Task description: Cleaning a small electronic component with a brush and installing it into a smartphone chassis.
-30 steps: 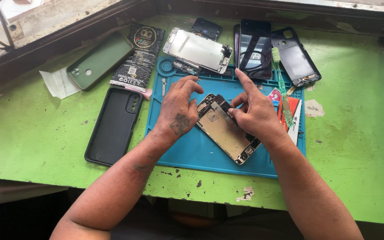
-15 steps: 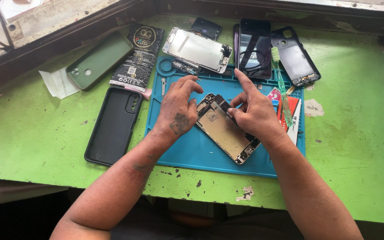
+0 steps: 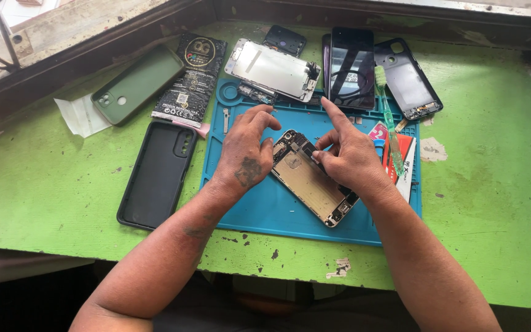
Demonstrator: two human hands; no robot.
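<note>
An opened phone body [image 3: 310, 182] lies slanted on the blue work mat [image 3: 259, 209], its gold inner plate facing up. My left hand [image 3: 246, 152] rests on the phone's upper left edge, thumb against the frame and fingers curled above it. My right hand [image 3: 347, 157] presses on the phone's right side, thumb and bent fingers pinched at the middle of the plate, index finger pointing up and away. Whether a small part or tool sits between those fingers is hidden.
At the mat's far edge lie a detached screen [image 3: 273, 69], a dark phone [image 3: 351, 66] and a black back cover [image 3: 408, 79]. A green toothbrush [image 3: 388, 117] lies at right. A black case [image 3: 157, 173], a green case [image 3: 137, 85] and a black packet [image 3: 190, 80] lie left on the green table [image 3: 493, 203].
</note>
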